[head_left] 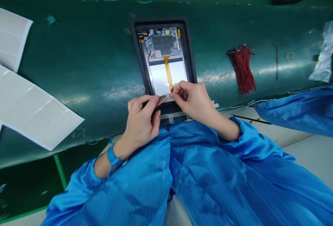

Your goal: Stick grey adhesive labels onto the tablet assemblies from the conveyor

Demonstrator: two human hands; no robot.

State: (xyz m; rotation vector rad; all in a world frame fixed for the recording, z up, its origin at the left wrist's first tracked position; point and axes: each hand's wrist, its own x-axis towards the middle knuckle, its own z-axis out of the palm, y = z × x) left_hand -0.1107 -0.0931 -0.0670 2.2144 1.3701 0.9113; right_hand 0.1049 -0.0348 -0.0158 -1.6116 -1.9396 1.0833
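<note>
The tabletop (104, 63) has a smooth green covering with a soft sheen, scuffed rough in patches. The black surround (191, 59) looks matt, like foam or rubber. Inside it, the silver panel (158, 75) is smooth, bright and metallic, the flex cable (168, 72) glossy orange film. Label sheets (39, 104) look papery and matt; the plastic bag (324, 56) is shiny and crinkled; the blue smock (135, 184) is cloth with a satiny sheen.

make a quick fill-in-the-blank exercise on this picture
The band on the left hand's wrist is ____.
The ribbon ending near the right hand is ____.
The frame around the device is ____.
In the picture, the wire bundle lies to the device's ____.

Missing words: blue; orange; black; right
</note>
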